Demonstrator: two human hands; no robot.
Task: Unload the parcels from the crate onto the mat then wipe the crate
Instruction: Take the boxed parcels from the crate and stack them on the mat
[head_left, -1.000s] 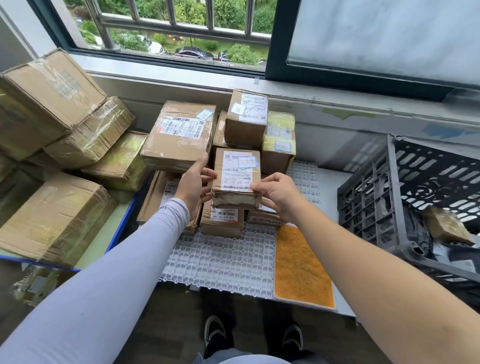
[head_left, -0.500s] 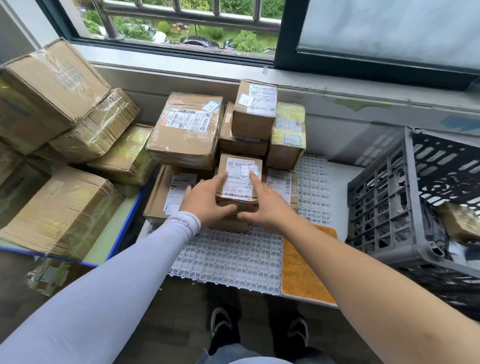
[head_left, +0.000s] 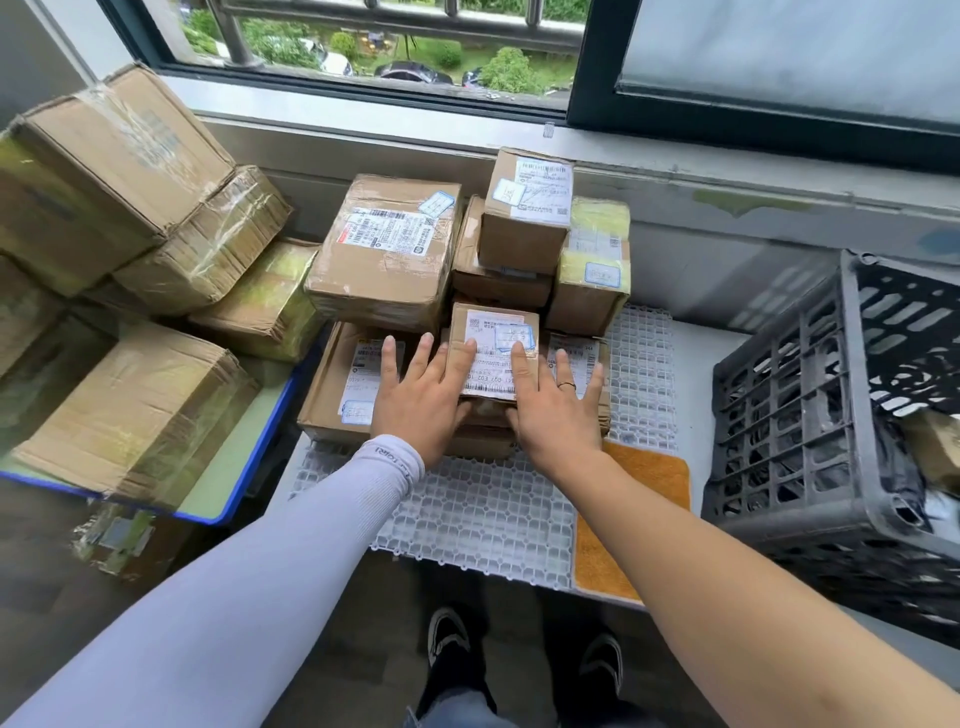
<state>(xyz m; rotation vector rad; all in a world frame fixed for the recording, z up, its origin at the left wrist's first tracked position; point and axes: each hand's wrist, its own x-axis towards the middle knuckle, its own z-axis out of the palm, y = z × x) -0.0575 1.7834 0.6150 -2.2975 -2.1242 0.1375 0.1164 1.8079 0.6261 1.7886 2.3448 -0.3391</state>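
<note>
A small labelled cardboard parcel (head_left: 496, 338) lies on top of flatter parcels on the white lattice mat (head_left: 467, 512). My left hand (head_left: 418, 400) and my right hand (head_left: 553, 410) rest flat with spread fingers, fingertips on the parcel's near edge, gripping nothing. Behind it stand several stacked parcels, the largest (head_left: 387, 249) at the left and a small one (head_left: 527, 210) on top. The dark grey plastic crate (head_left: 774, 415) stands at the right, with a brown parcel (head_left: 935, 447) and dark bags inside.
An orange cloth (head_left: 634, 514) lies on the mat's right side beside the crate. Large taped cartons (head_left: 130, 405) pile up at the left on a blue-edged tray (head_left: 244, 488). A window sill runs along the back. My feet (head_left: 447, 639) stand below the ledge.
The small parcel went from held in both hands down onto the stack. Both hands let go and now lie flat on it.
</note>
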